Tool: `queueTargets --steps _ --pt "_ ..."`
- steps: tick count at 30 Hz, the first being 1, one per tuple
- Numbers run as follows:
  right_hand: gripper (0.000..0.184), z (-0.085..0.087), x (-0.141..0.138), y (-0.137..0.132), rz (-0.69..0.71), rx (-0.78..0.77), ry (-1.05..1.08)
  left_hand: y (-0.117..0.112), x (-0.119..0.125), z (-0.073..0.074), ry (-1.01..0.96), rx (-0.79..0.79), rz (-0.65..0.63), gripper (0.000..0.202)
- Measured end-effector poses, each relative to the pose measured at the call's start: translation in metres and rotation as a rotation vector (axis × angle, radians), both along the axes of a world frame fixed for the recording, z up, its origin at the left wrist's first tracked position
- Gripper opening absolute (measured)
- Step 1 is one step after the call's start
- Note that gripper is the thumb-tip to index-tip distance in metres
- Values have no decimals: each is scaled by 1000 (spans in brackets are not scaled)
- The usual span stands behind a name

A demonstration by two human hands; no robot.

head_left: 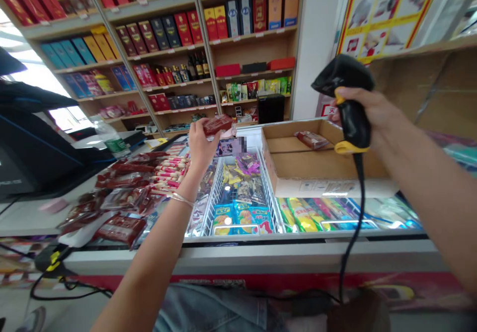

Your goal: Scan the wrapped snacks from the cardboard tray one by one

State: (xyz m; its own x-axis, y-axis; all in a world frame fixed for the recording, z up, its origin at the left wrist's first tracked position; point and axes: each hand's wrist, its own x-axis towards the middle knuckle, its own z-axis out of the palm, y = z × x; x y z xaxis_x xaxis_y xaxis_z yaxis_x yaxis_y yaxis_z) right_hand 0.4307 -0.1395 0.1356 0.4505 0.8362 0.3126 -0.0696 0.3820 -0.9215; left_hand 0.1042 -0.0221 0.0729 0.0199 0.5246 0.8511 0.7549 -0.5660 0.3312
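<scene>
In my raised right hand [376,113] is a black barcode scanner [354,116] with yellow trim, its head tilted toward the left and its cord hanging down. My left hand [203,143] grips a brown-red snack packet [218,124] above the freezer. A phone [230,147] with a lit screen is just under that packet; what supports it is hidden. Left of my forearm, similar brown packets [128,185] lie in a loose pile beside red-and-white wrapped sticks [169,173]. One more packet [312,140] rests inside an open cardboard box [292,188] on the right.
A glass-topped freezer [238,242] holds bagged ice treats in a white wire basket [212,200]. A plastic bottle [112,138] and a dark checkout machine [33,143] stand at left. Shelves [160,48] of boxed goods line the back. Cables [70,292] hang at lower left.
</scene>
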Motion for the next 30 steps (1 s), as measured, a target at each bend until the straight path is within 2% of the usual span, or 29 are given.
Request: queueTargets --steps 2,4,8,11,15,18,25,30 --pt "14 3 -44 1 129 69 -11 11 -27 -10 -99 -7 38 47" --pt "19 -4 -87 2 257 121 -10 21 -46 -23 -153 -37 34 52" --pt "40 -44 -159 10 424 46 1 32 -68 -42 -155 -71 2 49" --pt "47 -82 -188 23 446 -72 0 32 -73 -48 -119 -90 -50 49" --pt "45 -119 -193 38 350 -218 37 32 -72 -51 -95 -121 -198 54" --pt "43 -132 -187 42 292 -270 101 34 -70 -53 -105 -129 -294 58" --pt "34 -134 -181 44 242 -286 153 38 -73 -47 -341 -213 -512 64" --pt "32 -129 -184 39 238 -291 190 36 -78 -37 -483 -189 -619 70"
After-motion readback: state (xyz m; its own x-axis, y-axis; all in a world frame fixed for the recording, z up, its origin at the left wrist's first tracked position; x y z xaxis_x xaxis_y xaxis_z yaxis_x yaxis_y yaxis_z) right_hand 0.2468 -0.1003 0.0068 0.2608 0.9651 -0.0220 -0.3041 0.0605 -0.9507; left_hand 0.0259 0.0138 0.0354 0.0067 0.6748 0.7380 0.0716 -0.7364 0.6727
